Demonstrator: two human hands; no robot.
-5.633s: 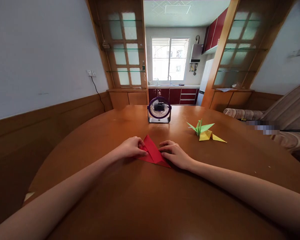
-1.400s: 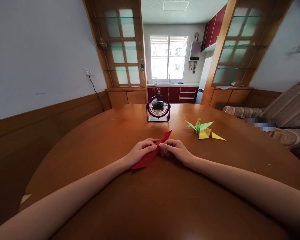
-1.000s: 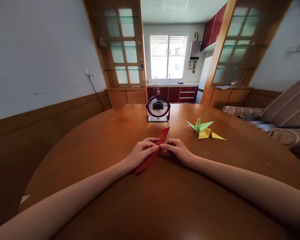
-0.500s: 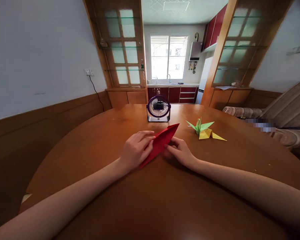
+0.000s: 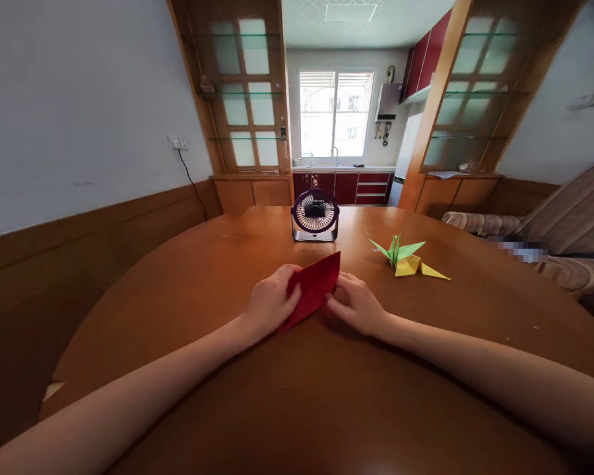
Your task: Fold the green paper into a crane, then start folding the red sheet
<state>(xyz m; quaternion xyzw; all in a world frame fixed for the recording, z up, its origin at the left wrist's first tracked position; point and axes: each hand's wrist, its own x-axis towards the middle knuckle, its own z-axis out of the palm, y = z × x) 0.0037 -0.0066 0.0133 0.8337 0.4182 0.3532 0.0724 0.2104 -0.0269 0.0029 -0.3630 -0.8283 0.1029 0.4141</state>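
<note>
Between my two hands a folded sheet of red paper (image 5: 315, 287) stands tilted just over the table, its upper corner pointing away from me. My left hand (image 5: 273, 298) grips its left side, thumb on the near face and fingers behind. On the right edge, my right hand (image 5: 357, 302) pinches the paper between thumb and fingers; some fingertips are hidden behind it. To the right of my hands lie a green paper crane (image 5: 396, 252) and a yellow folded-paper piece (image 5: 410, 266), touching or overlapping each other.
A small purple desk fan (image 5: 315, 214) stands on the round wooden table (image 5: 297, 409), beyond the paper. A striped armchair (image 5: 564, 224) is at the right. Wooden cabinets and a kitchen with a window (image 5: 335, 112) lie behind the table.
The red paper has turned from a narrow, pointed shape to a broader face towards me. My left fingers have slid behind it from its top edge; my right hand has barely moved.
</note>
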